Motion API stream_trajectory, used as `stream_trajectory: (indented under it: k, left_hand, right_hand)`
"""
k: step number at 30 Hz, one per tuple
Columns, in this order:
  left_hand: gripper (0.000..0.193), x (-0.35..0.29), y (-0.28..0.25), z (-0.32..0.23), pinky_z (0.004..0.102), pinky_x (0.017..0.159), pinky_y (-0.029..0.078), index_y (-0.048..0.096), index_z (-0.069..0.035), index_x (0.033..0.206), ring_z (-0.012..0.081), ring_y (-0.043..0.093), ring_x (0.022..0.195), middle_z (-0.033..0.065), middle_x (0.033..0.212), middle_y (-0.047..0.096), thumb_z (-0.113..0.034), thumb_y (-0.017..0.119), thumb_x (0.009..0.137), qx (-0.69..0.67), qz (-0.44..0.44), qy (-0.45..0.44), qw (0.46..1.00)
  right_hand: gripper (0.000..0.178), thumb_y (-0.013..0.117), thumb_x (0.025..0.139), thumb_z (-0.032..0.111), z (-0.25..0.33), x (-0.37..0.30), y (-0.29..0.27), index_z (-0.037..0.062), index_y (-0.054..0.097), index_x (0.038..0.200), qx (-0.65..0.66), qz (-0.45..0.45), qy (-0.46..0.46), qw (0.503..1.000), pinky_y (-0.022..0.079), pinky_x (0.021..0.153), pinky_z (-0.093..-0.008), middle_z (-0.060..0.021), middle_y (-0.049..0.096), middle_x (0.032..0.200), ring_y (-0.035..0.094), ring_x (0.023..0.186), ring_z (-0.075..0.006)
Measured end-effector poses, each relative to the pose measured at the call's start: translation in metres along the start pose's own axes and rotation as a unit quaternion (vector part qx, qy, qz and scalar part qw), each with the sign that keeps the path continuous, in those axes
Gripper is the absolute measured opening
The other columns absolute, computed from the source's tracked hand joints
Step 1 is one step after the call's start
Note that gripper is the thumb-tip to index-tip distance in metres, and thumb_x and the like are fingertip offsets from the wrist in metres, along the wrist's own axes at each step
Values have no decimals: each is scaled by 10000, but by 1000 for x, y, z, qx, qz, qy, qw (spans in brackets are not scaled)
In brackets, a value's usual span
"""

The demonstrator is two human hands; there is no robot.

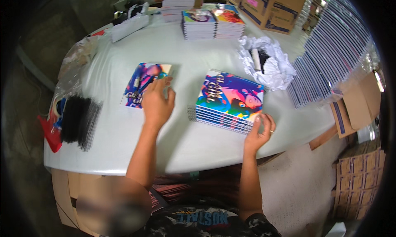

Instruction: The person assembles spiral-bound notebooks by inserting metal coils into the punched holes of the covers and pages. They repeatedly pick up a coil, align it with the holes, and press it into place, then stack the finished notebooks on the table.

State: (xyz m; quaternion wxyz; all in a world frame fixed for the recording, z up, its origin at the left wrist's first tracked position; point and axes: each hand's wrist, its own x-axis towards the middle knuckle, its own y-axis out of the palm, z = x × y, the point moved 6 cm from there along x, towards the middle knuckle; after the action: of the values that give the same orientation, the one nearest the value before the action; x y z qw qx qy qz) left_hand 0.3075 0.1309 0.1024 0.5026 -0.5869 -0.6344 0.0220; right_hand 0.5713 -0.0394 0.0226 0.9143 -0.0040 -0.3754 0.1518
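Note:
A colourful spiral notebook [134, 87] lies flat left of the table's middle. My left hand [157, 101] is over its right side, fingers reaching forward and thumb apart; a dark shape on the cover beside the fingers is too unclear to name. To the right sits a neat stack of similar spiral notebooks [231, 97], with wire bindings along the near side. At its near right corner my right hand [258, 134] rests with fingers loosely curved and the thumb by the corner. It does not grip the stack.
Black spiral binding wires [78, 119] are piled at the left edge. Crumpled white paper [272, 68] lies beyond the right stack, beside tall rows of notebooks [330, 51]. Further notebook stacks [200, 26] and a cardboard box [268, 10] stand at the back, where another person's arms show.

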Motion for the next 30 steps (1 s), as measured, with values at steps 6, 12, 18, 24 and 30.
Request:
stream_trajectory:
  k: [6, 12, 18, 24, 30]
  left_hand:
    - [513, -57, -18, 74, 399, 999, 374, 500, -68, 1250, 308, 463, 1196, 106, 1295, 501, -196, 638, 773, 253, 127, 103, 954]
    - [223, -15, -52, 126, 340, 706, 489, 596, -92, 1104, 180, 641, 804, 113, 856, 659, -177, 494, 925, -30, 137, -76, 987]
    - [363, 16, -83, 63, 356, 792, 491, 495, -11, 1165, 189, 607, 909, 81, 1023, 619, -304, 472, 951, -585, -74, -176, 788]
    - [392, -97, -50, -30, 354, 958, 401, 415, -78, 1297, 157, 500, 1120, 57, 1202, 533, -238, 483, 945, -743, -17, -311, 593]
    - [839, -83, -157, -30, 425, 1089, 180, 245, -1, 1379, 319, 205, 1352, 201, 1450, 211, -133, 739, 715, -106, -67, 40, 991]
  right_hand:
    - [302, 546, 886, 147, 10, -7, 3, -16, 511, 1139, 5, -4, 2, 1000, 338, 929, -389, -146, 495, 1160, 432, 1097, -264]
    - [376, 546, 885, 154, 28, -7, -8, -12, 441, 1205, -35, -81, -67, 994, 333, 921, -398, -157, 488, 1182, 406, 1121, -263]
    - [448, 559, 889, 183, 49, -45, 43, -1, 410, 1269, 322, 198, 178, 909, 304, 1005, -415, -154, 435, 1291, 402, 1188, -242]
    - [413, 567, 893, 138, 141, -63, 78, -12, 435, 1255, 594, 259, 438, 623, 412, 911, -318, -91, 557, 1137, 546, 1003, -203]
    - [246, 586, 815, 39, 174, -20, 37, 54, 578, 1061, 79, 501, -146, 850, 495, 624, -318, -111, 646, 813, 627, 685, -233]
